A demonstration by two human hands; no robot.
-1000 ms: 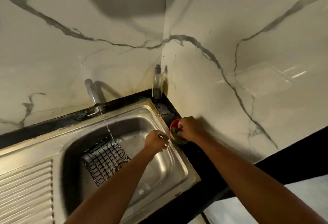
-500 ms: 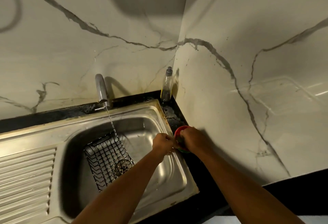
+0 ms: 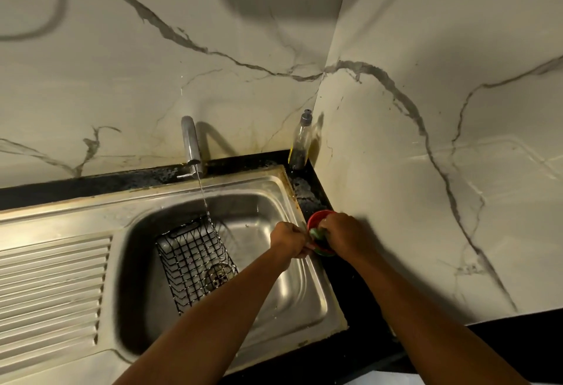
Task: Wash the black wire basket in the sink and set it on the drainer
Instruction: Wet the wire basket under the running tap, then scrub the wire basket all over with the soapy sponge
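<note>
With the black wire basket lying in the sink under the trickling tap, both hands are at the red tub by the sink's right rim, the right hand gripping a green scrub pad, the left hand curled with its hold unclear, so scrubbing and the drainer seem left to do.

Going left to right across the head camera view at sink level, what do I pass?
drainer → black wire basket → left hand → red tub → right hand
</note>
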